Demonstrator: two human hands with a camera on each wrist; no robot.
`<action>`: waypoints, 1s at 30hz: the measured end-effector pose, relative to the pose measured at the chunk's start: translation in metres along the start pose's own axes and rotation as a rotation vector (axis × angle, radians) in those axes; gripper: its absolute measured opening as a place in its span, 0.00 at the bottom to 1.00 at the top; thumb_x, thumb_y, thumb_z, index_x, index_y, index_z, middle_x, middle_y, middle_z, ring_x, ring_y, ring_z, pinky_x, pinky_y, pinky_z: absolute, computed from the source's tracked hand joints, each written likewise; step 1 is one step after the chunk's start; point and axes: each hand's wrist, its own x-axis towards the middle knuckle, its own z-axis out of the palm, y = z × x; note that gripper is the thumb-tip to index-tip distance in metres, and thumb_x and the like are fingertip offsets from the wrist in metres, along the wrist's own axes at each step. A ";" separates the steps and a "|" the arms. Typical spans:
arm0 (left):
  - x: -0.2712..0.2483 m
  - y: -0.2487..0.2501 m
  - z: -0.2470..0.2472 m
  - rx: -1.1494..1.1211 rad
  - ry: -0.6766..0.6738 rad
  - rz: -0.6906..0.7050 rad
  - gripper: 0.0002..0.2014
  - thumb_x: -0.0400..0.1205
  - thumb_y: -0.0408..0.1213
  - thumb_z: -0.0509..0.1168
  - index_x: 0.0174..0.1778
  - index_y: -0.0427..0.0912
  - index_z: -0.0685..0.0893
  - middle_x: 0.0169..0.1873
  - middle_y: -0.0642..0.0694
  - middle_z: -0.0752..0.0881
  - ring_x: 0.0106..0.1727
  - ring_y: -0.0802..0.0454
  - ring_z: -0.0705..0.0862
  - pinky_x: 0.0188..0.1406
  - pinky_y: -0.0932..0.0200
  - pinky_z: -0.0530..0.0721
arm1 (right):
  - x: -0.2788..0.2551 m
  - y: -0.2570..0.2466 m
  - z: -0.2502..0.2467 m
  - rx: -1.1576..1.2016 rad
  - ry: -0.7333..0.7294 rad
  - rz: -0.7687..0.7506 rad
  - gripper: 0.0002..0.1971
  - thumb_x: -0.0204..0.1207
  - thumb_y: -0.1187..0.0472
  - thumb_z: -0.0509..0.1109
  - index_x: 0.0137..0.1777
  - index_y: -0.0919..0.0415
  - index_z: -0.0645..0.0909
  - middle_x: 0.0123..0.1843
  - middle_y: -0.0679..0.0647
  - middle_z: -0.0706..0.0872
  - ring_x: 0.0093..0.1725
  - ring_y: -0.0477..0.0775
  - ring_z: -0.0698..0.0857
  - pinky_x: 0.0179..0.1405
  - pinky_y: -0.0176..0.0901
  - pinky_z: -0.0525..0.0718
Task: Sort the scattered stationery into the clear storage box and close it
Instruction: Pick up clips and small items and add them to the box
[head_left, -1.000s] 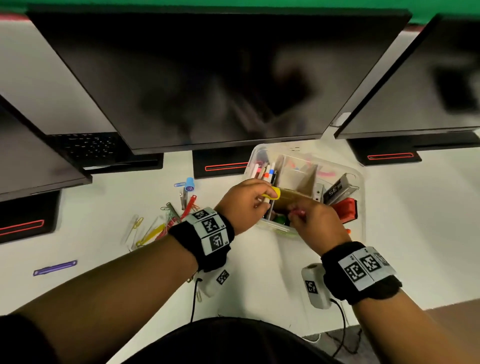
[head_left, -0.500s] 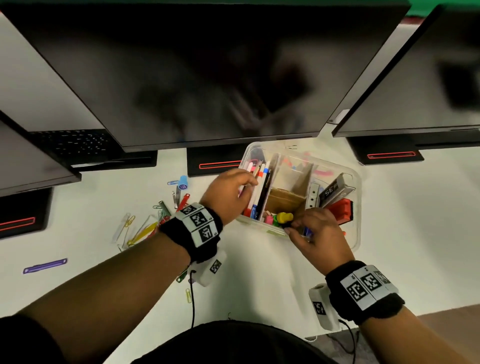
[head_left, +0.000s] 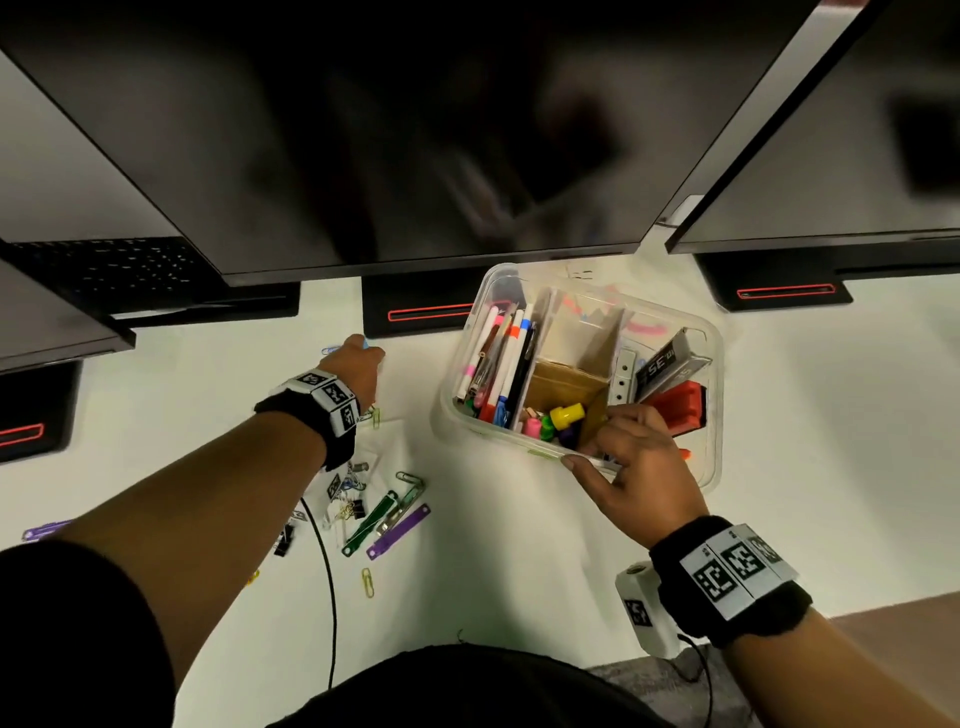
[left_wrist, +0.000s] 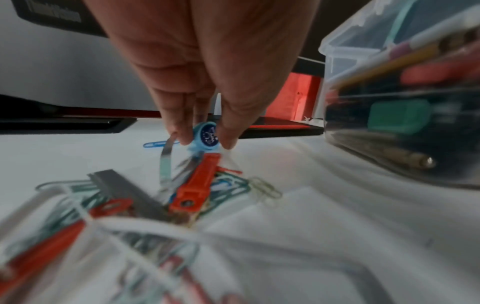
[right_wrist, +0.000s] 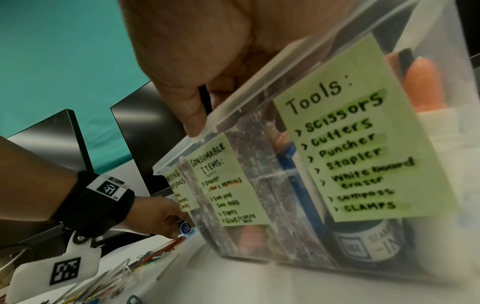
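The clear storage box (head_left: 712, 374) stands open on the white desk, divided into compartments with pens (head_left: 506, 353), small erasers and a red stapler (head_left: 680, 405). My right hand (head_left: 631, 462) grips the box's near rim (right_wrist: 249, 92), thumb outside and fingers curled over it. To the left, my left hand (head_left: 358, 364) reaches to the far end of the scattered pile and pinches a small round blue item (left_wrist: 206, 136) between thumb and fingertips (left_wrist: 228, 137). A red plastic fastener (left_wrist: 197, 185) and paper clips (left_wrist: 265, 188) lie just under it.
Green and purple file fasteners (head_left: 397, 522), binder clips and paper clips (head_left: 368, 582) lie on the desk left of the box. Another purple fastener (head_left: 41, 532) sits far left. Dark monitors (head_left: 415, 130) overhang the back of the desk, their bases (head_left: 415, 312) behind the box.
My left hand has left the box and moved left to the pile, closing on the small blue item. My right hand shifted from inside the box to gripping its near rim.
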 end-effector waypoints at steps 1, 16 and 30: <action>0.000 0.000 0.002 0.022 0.012 0.016 0.18 0.81 0.30 0.60 0.68 0.36 0.75 0.75 0.36 0.65 0.69 0.34 0.76 0.71 0.46 0.75 | 0.000 0.000 0.000 -0.009 -0.004 0.000 0.16 0.71 0.45 0.65 0.34 0.57 0.85 0.33 0.47 0.85 0.52 0.54 0.79 0.52 0.38 0.75; -0.067 0.062 -0.050 -0.578 0.610 0.370 0.01 0.79 0.31 0.64 0.45 0.40 0.79 0.55 0.46 0.77 0.46 0.57 0.78 0.51 0.71 0.77 | -0.001 -0.002 0.000 -0.063 -0.032 -0.009 0.17 0.72 0.45 0.64 0.34 0.58 0.84 0.32 0.48 0.85 0.49 0.58 0.82 0.48 0.28 0.66; -0.101 0.067 -0.036 -0.319 0.327 0.483 0.15 0.82 0.37 0.63 0.64 0.46 0.80 0.68 0.49 0.79 0.72 0.50 0.73 0.73 0.59 0.67 | 0.000 -0.004 -0.001 -0.067 0.001 0.009 0.17 0.70 0.45 0.64 0.33 0.58 0.83 0.32 0.50 0.84 0.47 0.53 0.77 0.47 0.32 0.66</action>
